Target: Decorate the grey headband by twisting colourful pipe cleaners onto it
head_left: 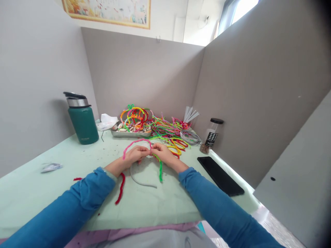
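Both of my hands meet above the middle of the cloth-covered table, their fingertips pinched close together. Between the fingers of my left hand (136, 154) is a fuzzy pink pipe cleaner (137, 141), which arches over toward the other hand. From under the fingers of my right hand (163, 153) a green pipe cleaner (160, 172) hangs down. The exact joint between the two is hidden by my fingertips. Just below my hands a thin grey wire (141, 184) curves over the cloth. A red pipe cleaner (121, 191) lies by my left wrist.
A metal tray (129, 134) at the back holds small pieces and looped pipe cleaners. Beside it are a pile of colourful pipe cleaners (168, 126) and a grey wire coil (190, 137). A green bottle (83, 122) stands left; a clear jar (210, 136) and black phone (219, 175) are right.
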{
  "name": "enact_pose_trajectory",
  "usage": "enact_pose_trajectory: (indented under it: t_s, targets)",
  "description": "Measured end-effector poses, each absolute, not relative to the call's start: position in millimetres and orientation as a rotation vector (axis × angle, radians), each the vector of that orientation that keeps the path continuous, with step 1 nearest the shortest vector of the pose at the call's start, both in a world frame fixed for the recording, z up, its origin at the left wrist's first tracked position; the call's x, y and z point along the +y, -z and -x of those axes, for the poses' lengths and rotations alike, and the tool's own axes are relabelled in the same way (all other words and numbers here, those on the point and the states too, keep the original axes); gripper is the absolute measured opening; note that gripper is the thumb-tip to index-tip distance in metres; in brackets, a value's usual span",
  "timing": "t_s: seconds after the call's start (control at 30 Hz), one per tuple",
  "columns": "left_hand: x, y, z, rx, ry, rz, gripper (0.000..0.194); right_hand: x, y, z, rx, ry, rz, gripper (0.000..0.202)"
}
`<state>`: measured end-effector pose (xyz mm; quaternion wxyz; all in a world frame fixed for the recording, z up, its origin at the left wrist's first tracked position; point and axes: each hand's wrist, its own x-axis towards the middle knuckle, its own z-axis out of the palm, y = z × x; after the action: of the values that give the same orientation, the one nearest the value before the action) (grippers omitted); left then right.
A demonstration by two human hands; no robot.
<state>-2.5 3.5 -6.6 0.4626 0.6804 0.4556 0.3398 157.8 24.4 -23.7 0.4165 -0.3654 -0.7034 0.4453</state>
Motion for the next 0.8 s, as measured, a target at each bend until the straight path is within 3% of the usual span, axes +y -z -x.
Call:
enact_pose_trajectory:
  t_s: [0.33,0.8]
  targets:
    - [5.6,6.7,1.7,1.008,-0.829,-1.454,0.030,23.2,25.1,-160.7,-1.839,-1.074,0.866,0.015]
    - [5.2,6.4,2.7,0.991,-0.833,-1.365,0.036,21.0,27.4,-160.7,-1.940,-0.830,0.743,0.006]
